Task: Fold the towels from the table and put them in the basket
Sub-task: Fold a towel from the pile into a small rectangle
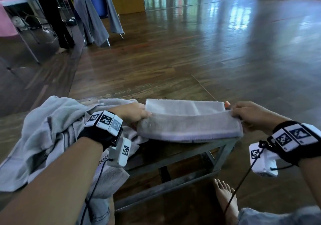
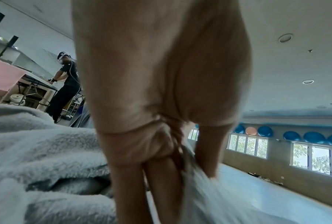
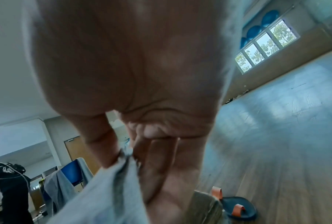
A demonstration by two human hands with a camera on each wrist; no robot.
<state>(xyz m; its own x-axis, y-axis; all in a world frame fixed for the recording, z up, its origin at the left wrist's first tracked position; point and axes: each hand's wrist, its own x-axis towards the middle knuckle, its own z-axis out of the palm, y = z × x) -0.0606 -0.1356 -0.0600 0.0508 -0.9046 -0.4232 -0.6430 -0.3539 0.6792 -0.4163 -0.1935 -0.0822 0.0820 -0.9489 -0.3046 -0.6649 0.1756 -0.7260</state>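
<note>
- Heap of unfolded grey towels (image 1: 43, 129): lies on the left of the low table (image 1: 182, 148), hiding its left end; the near edge is cut off behind the forearm.
- Left hand (image 1: 132, 113): thumb and fingers pinch the folded towel's left end; the fingertips are blurred in the wrist view.
- Folded towel (image 1: 189, 125): stretched between both hands over the table, near layer raised.
- Right hand (image 1: 246, 113): pinches the right end.
- Sandal (image 3: 237, 207): on the floor beyond the table corner, mostly hidden in the head view.
</note>
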